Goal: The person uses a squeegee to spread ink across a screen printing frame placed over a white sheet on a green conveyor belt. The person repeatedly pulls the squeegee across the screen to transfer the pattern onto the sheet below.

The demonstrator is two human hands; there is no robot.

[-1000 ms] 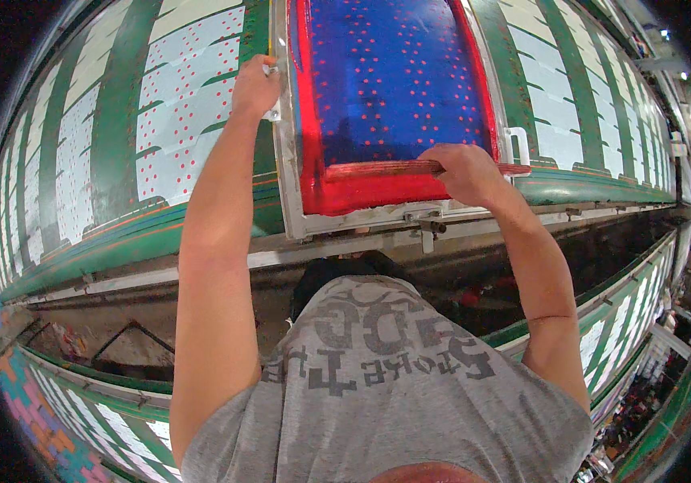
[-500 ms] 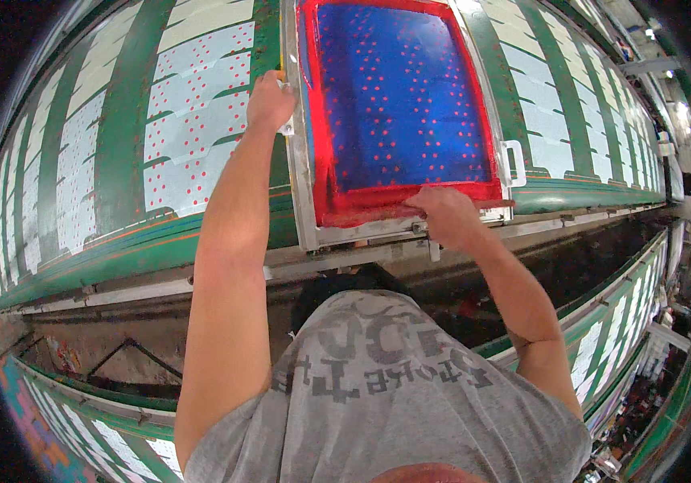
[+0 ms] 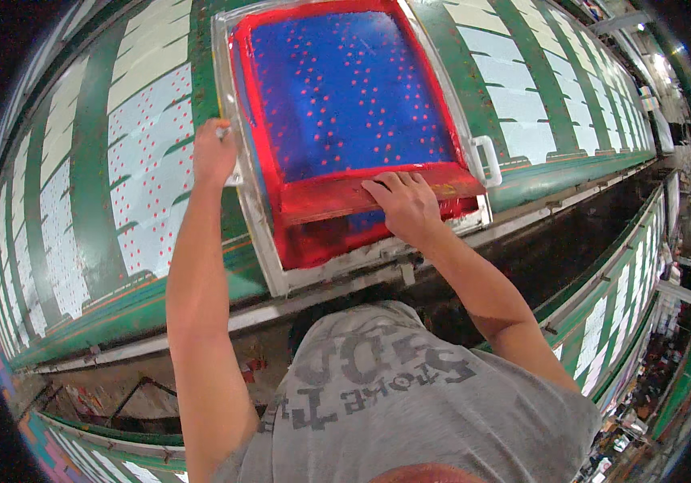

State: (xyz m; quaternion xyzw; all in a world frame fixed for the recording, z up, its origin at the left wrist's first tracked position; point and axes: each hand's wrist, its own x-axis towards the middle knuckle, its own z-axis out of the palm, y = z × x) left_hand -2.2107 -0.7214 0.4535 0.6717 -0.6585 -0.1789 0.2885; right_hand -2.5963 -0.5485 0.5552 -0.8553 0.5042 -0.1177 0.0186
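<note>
A screen printing frame (image 3: 468, 142) with a blue mesh (image 3: 337, 97) holds red ink along its borders and shows many small red dots. My left hand (image 3: 213, 153) is closed on the white handle at the frame's left side. My right hand (image 3: 406, 205) grips a long red-stained squeegee (image 3: 321, 200) lying crosswise over the lower part of the mesh, fingers over its top edge. A second white handle (image 3: 486, 161) stands free on the frame's right side.
A long green printing table (image 3: 88, 209) runs left and right, carrying rows of pale cut pieces (image 3: 514, 113), some at left printed with red dots (image 3: 152, 161). A dark gap with metal rails separates it from another green table (image 3: 603, 338) behind me.
Over the last second the squeegee went down toward the near border, then slightly back up and tilted. The view has shifted, so the frame and both hands appear further left.
</note>
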